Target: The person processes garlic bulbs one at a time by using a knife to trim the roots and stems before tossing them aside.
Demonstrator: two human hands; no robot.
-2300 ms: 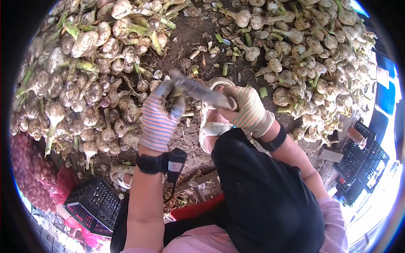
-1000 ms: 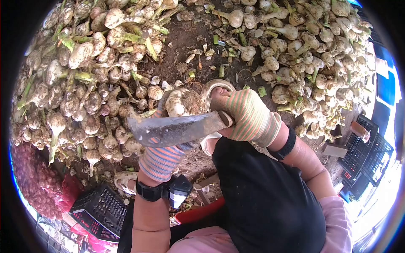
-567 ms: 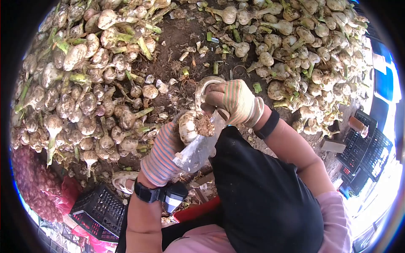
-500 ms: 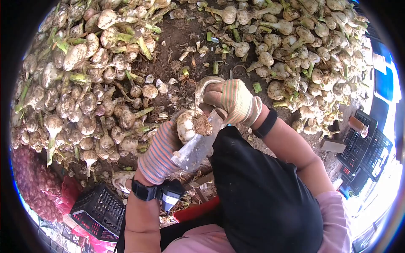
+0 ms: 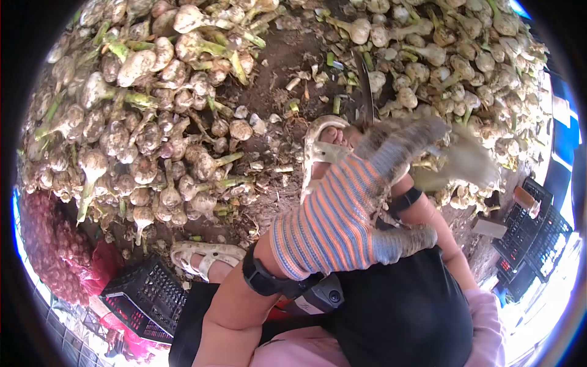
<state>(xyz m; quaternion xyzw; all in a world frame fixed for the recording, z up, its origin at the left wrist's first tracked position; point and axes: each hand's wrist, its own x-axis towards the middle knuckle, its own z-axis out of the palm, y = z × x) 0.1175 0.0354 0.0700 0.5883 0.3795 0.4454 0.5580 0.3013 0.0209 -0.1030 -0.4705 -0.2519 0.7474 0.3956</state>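
My left hand point(image 5: 342, 214), in a striped knitted glove with dirty fingertips, reaches across to the right with thumb and fingers spread. Just beyond its fingertips a garlic bulb point(image 5: 469, 162) is smeared by motion, apart from the hand as far as the blur shows. Behind the left hand, my right hand is mostly hidden; its forearm point(image 5: 437, 229) with a black wristband comes up from the lower right. A dark knife blade point(image 5: 365, 85) sticks up from where the right hand is, its handle out of sight.
Garlic with stems lies in a left heap point(image 5: 128, 134) and a right heap point(image 5: 452, 67), with littered soil point(image 5: 284, 67) between. My sandals point(image 5: 313, 150) are on the ground. Black crates point(image 5: 147, 293) stand lower left beside a red mesh sack point(image 5: 52, 244); more crates point(image 5: 532, 214) are at right.
The left hand has let go of the garlic bulb and swung right, opening; a blurred bulb is now beyond it. The knife blade has turned from below the bulb to point up and away.
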